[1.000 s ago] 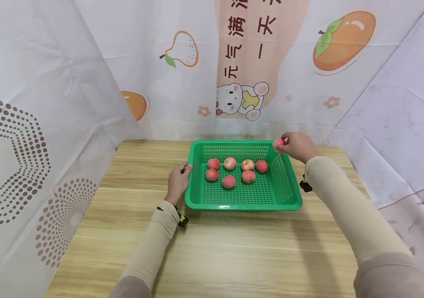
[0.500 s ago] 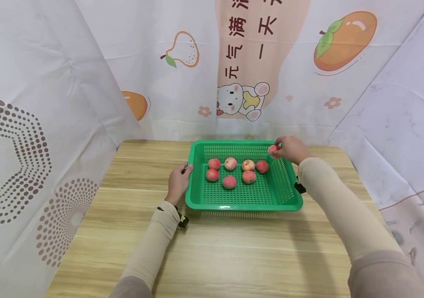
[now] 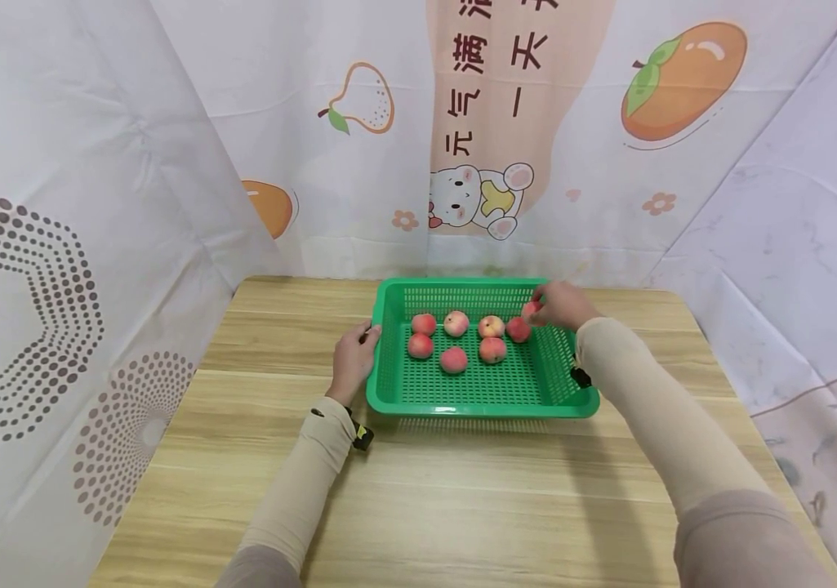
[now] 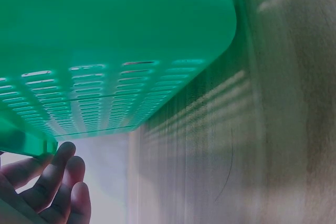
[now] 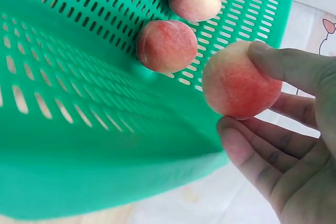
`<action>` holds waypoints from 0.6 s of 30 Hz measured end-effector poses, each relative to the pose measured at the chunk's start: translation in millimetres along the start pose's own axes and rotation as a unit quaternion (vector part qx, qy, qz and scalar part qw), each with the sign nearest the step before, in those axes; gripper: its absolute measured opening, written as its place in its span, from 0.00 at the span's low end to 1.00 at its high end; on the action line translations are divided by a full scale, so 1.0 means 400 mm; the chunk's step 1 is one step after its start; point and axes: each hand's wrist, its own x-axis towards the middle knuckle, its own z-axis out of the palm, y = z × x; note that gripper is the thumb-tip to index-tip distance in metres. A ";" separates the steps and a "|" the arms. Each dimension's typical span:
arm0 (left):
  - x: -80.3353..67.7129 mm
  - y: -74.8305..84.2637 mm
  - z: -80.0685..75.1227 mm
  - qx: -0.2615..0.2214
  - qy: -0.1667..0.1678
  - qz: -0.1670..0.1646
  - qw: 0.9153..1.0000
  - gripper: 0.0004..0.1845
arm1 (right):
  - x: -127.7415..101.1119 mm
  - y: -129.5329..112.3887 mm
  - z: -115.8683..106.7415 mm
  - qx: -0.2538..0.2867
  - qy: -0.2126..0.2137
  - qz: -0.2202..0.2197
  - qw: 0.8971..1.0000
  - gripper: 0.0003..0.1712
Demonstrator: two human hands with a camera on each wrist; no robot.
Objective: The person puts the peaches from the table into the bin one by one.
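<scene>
The right hand [image 3: 563, 304] pinched a small peach [image 5: 240, 81] betw. thumb and fingers [image 5: 247, 153], held just over the far right corner of the green basket [image 3: 403, 402], w/ another peach [image 5: 167, 45] lying just beyond the fingertips on the basket floor. The left hand [image 3: 353, 355] gripped the basket's left rim, fingers curled on the edge, bracing it. To do this step well, my judgement: lower the fruit close to the floor in a free spot next to the row before letting the fingers loosen, since a round peach would prob. roll on the slotted base and knock its neighbours; the left hand's brace should stop the light basket sliding on the tabletop [image 3: 462, 490]. Peaches [image 3: 453, 359] looked matte, blushed red-pink to pale cream, near-spherical, likely soft-skinned and easy to bruise. Basket was glossy rigid plastic, slotted walls and base, rounded corners. Tabletop was smooth pale wood-grain.
</scene>
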 end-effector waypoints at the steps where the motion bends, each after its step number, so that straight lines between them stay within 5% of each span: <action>1: 0.000 0.001 0.000 0.000 0.000 0.000 1.000 0.26 | 0.002 0.000 0.003 -0.003 -0.002 0.000 1.000 0.22; 18: 0.002 -0.003 -0.002 0.006 -0.002 -0.006 1.000 0.27 | 0.020 -0.004 0.058 -0.017 -0.044 0.003 0.999 0.18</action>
